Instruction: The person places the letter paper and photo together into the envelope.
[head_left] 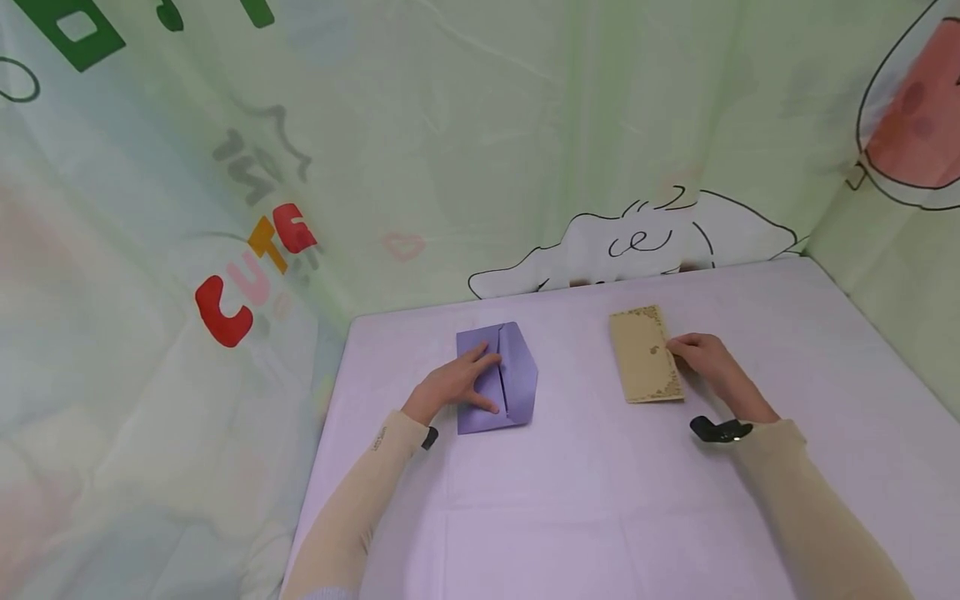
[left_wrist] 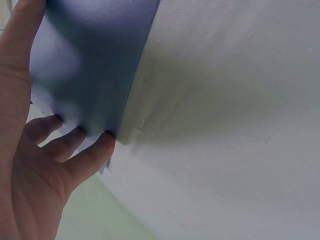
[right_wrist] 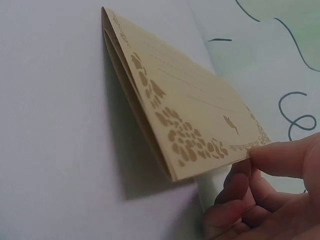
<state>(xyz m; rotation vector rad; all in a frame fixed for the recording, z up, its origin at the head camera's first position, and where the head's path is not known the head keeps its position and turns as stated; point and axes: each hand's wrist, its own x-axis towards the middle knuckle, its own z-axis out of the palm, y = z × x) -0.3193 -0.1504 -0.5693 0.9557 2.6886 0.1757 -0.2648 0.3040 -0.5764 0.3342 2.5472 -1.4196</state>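
Observation:
A purple envelope [head_left: 519,375] lies on the left part of the table, its pointed flap unfolded to the right. My left hand [head_left: 463,382] rests on it with spread fingers; in the left wrist view the fingertips [left_wrist: 107,140] touch the envelope [left_wrist: 95,65] near one end. To the right is a folded tan card [head_left: 641,358] with brown floral corners and a small printed figure. My right hand [head_left: 705,354] pinches the card's right edge between thumb and fingers. In the right wrist view the card [right_wrist: 195,110] is tilted, and its folded layers show along one side.
A pale lilac cloth [head_left: 540,508] covers the table. Behind it hangs a light green curtain [head_left: 465,150] with printed drawings and letters, reaching round to the left and right sides. Dark wrist straps [head_left: 720,430] sit at both sleeves.

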